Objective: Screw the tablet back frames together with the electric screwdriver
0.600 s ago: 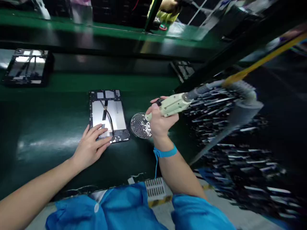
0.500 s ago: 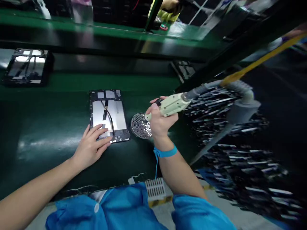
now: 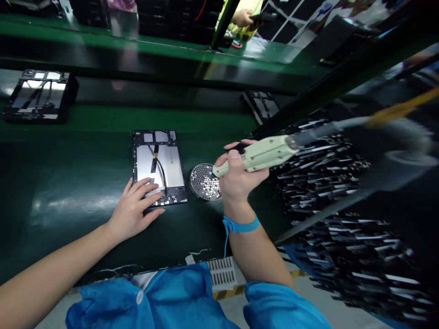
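Note:
An opened tablet (image 3: pixel 158 165) with a silver inner plate and a black cable lies flat on the green belt (image 3: pixel 68 183). My left hand (image 3: pixel 135 210) rests spread on its near left corner, fingers apart. My right hand (image 3: pixel 240 176) grips a pale green electric screwdriver (image 3: pixel 264 153), its tip down on a round perforated screw tray (image 3: pixel 205 182) just right of the tablet. A grey hose and a yellow cable run from the tool's back end to the right. A blue strap circles my right wrist.
Another opened tablet (image 3: pixel 36 96) lies at the far left of the belt, and a dark part (image 3: pixel 262 104) lies at the back right. Stacked dark trays (image 3: pixel 343 205) fill the right side. Another person's hand (image 3: pixel 242 18) works across the line.
The view has shifted slightly; the screwdriver and hose now lie flatter and more to the right. My left hand stays on the tablet, and the tool tip stays at the screw tray.

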Motion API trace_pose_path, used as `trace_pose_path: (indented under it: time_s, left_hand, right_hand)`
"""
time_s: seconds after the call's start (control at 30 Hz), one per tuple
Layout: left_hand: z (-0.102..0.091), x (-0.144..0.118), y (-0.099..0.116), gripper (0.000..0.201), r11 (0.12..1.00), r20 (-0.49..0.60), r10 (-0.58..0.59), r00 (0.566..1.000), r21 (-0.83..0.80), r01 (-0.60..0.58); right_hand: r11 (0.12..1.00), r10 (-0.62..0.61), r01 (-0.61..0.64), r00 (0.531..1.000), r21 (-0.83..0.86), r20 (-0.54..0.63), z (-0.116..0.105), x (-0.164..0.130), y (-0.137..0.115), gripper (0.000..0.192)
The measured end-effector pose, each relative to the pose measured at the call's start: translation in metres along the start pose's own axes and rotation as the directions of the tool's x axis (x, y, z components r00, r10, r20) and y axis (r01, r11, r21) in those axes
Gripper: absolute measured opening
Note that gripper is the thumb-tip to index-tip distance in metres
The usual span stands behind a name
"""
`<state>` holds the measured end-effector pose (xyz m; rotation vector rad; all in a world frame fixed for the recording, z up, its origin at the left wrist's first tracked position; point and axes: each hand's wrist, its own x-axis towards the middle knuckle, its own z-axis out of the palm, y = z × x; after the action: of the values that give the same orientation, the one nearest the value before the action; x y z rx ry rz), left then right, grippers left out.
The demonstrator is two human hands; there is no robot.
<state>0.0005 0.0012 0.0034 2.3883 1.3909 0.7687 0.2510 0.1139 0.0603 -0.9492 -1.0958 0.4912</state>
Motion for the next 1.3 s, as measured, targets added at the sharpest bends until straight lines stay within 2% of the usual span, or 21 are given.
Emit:
trace_pose_path:
  time_s: [0.1,0.2,0.3,0.4,0.67,1.0,1.17,1.3]
  left_hand:
    - [0.0,0.001,0.0,0.035,1.0,0.008,0.009,1.0,-0.003,-0.009]
    - [0.001,0.001,-0.001,0.038,1.0,0.016,0.011,1.0,-0.003,-0.011]
    - [0.002,0.001,-0.003,0.038,1.0,0.023,0.017,1.0,-0.005,-0.016]
    - [0.002,0.001,-0.003,0.036,1.0,0.025,0.014,1.0,-0.013,-0.014]
    - [0.002,0.002,-0.001,0.03,1.0,0.013,0.007,1.0,-0.016,-0.007]
    - [0.006,0.004,0.0,0.032,1.0,-0.002,-0.017,1.0,-0.017,0.017]
    - [0.007,0.003,0.002,0.029,0.997,0.034,-0.012,0.999,0.078,0.009]
    - [0.005,0.019,-0.009,0.031,0.981,0.021,-0.031,0.999,0.191,0.026]
  right_hand:
    - [0.997,0.011,-0.018,0.996,0.079,0.089,0.014,-0.017,-0.027,0.019]
    - [0.973,0.042,-0.104,0.957,0.205,0.288,0.03,-0.047,-0.048,0.022]
    - [0.95,0.059,-0.187,0.893,0.25,0.446,0.042,-0.072,-0.055,0.026]
    - [0.939,0.093,-0.245,0.856,0.24,0.508,0.047,-0.084,-0.054,0.029]
    - [0.944,0.122,-0.262,0.841,0.199,0.527,0.046,-0.089,-0.046,0.033]
    - [0.972,0.118,-0.211,0.821,0.105,0.559,0.044,-0.094,-0.042,0.033]
    - [0.976,0.077,-0.177,0.827,0.128,0.557,0.043,-0.097,-0.035,0.033]
    - [0.949,0.123,-0.25,0.854,0.192,0.505,0.037,-0.078,-0.036,0.028]
